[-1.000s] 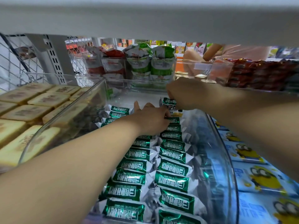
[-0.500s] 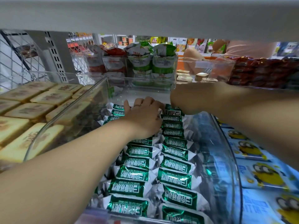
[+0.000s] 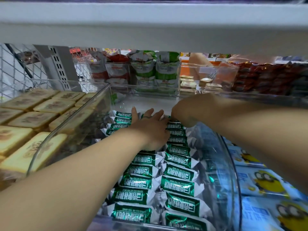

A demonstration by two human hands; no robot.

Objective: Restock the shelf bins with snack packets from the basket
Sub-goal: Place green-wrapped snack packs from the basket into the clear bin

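Green and silver snack packets (image 3: 180, 172) lie in two rows inside a clear plastic bin (image 3: 233, 164) on the shelf. My left hand (image 3: 150, 129) reaches deep into the bin, fingers spread and straight, pressing on the far packets of the left row. My right hand (image 3: 188, 110) is at the far end of the right row. Its fingers curl down over the last green packet (image 3: 175, 125) there, and the fingertips are hidden behind my left hand. The basket is out of view.
A bin of yellow biscuit packs (image 3: 33, 119) stands to the left and blue cartoon packs (image 3: 266, 180) lie to the right. The upper shelf board (image 3: 150, 27) hangs low overhead. Behind are green-white bags (image 3: 155, 69), red packets (image 3: 266, 77) and another person's arm (image 3: 196, 62).
My left hand slid farther back and spread its fingers flat over the packets. My right hand came down with a packet onto the far end of the right row.
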